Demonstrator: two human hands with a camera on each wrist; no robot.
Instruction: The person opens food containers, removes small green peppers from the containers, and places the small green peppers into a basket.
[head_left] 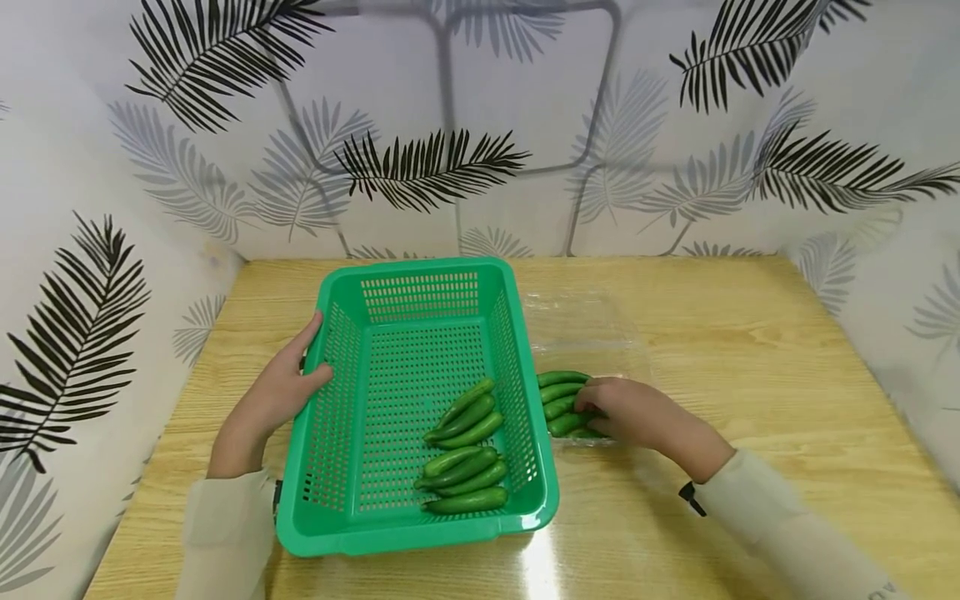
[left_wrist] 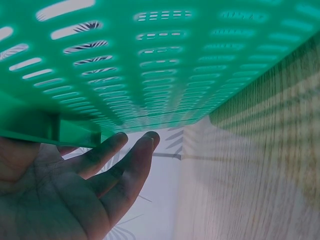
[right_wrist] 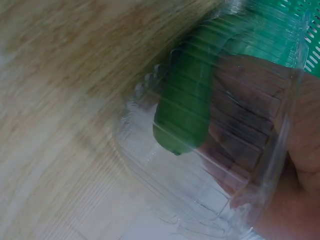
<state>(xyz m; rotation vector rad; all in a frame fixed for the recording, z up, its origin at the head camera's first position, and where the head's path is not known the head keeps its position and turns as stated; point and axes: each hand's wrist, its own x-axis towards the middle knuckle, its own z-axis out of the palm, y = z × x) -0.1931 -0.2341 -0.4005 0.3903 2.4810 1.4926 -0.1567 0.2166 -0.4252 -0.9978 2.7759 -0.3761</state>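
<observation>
A green plastic basket [head_left: 420,542] stands on the table with several small green cucumbers [head_left: 468,500] lying at its right side. My left hand [head_left: 281,392] holds the basket's left rim, thumb over the top edge; in the left wrist view its fingers [left_wrist: 130,185] lie below the rim, outside the slotted wall. To the right of the basket sits a clear plastic container [right_wrist: 240,165] with several more cucumbers [head_left: 558,392]. My right hand [head_left: 630,412] reaches into it, fingers curled on a cucumber. Its fingertips are partly hidden. One cucumber [right_wrist: 187,100] shows through the clear wall beside the hand.
The container's clear lid [head_left: 577,321] lies folded back behind it, close to the basket's right wall. Wooden tabletop [head_left: 750,375] extends to the right. A leaf-patterned cloth [head_left: 517,208] hangs behind and at the sides of the table.
</observation>
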